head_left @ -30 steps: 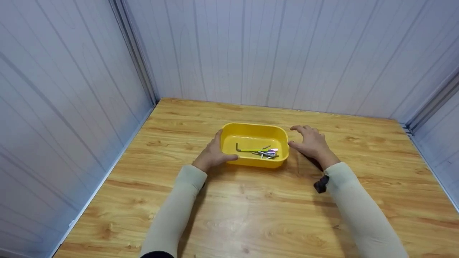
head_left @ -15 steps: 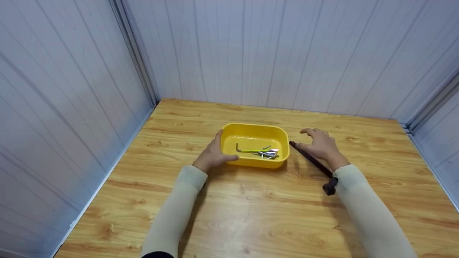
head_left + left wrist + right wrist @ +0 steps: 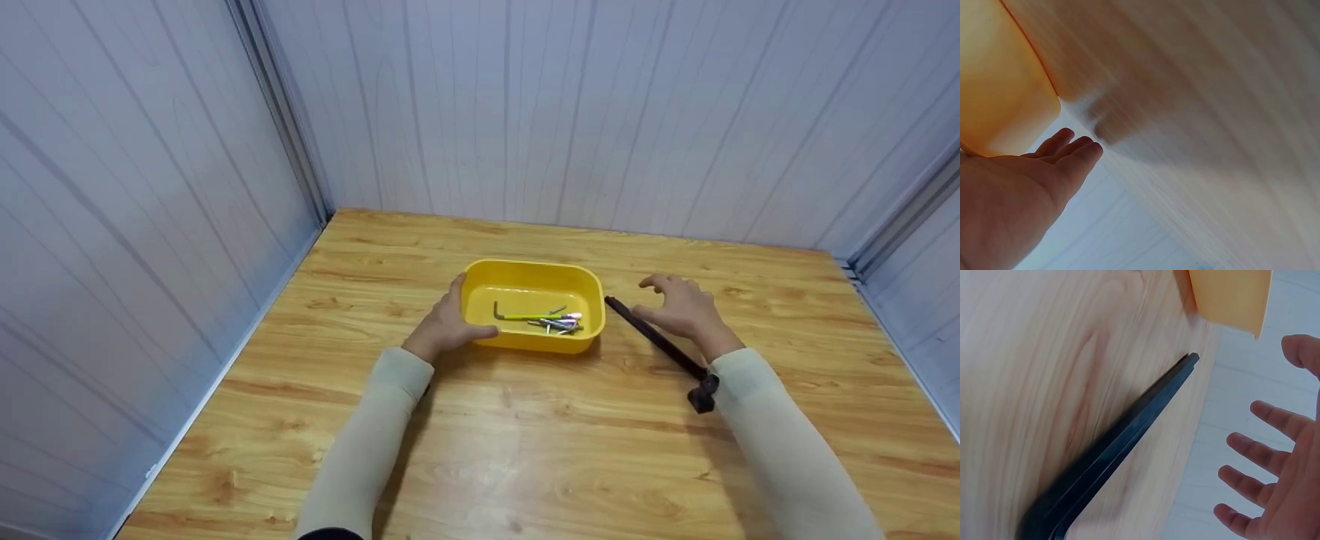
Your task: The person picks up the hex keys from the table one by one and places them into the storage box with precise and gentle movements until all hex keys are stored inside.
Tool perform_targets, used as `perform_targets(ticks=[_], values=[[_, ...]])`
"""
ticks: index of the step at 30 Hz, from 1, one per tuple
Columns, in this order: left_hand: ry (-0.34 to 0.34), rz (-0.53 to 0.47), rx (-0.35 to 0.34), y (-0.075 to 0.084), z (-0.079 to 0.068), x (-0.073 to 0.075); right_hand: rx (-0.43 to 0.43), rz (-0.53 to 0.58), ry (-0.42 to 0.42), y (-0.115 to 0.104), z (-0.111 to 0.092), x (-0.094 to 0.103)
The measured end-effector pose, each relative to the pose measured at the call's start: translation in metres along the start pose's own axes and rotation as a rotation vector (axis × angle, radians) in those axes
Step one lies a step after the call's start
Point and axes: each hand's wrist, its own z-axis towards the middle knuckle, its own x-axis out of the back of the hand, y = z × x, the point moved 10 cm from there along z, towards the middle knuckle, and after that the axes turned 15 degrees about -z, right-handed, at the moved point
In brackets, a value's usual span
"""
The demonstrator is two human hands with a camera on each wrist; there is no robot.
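A yellow plastic tub (image 3: 532,343) stands on the wooden table. Inside it lie an L-shaped hex key (image 3: 517,316) with a yellow-green long arm and several small silvery metal pieces (image 3: 559,325), bunched at the right end. My left hand (image 3: 441,322) spans the tub's left end, thumb along the near wall, fingers at the left wall. Its fingers look straight in the left wrist view, lying along the tub wall (image 3: 1010,84). My right hand (image 3: 682,306) hovers spread and holding nothing, apart from the tub's right side. Below it a long, slim black bar (image 3: 656,337) lies slanted.
Pale panelled walls (image 3: 510,112) rise behind the table (image 3: 510,450) and at both sides. A small black device (image 3: 703,395) sits at the right wrist, over the bar's near end in the head view.
My right hand has drawn off the tub's right end and moved further right, uncovering the black bar beneath. The left hand, the tub and its contents have stayed put.
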Motion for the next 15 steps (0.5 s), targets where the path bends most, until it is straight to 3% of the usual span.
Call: perform_targets(ticks=[6, 15], values=[[0.001, 0.047, 0.028, -0.002, 0.002, 0.000, 0.001, -0.027, -0.011, 0.007, -0.002, -0.003], [-0.005, 0.006, 0.001, 0.001, 0.002, -0.002, 0.000, -0.014, -0.056, 0.019, -0.007, -0.014]])
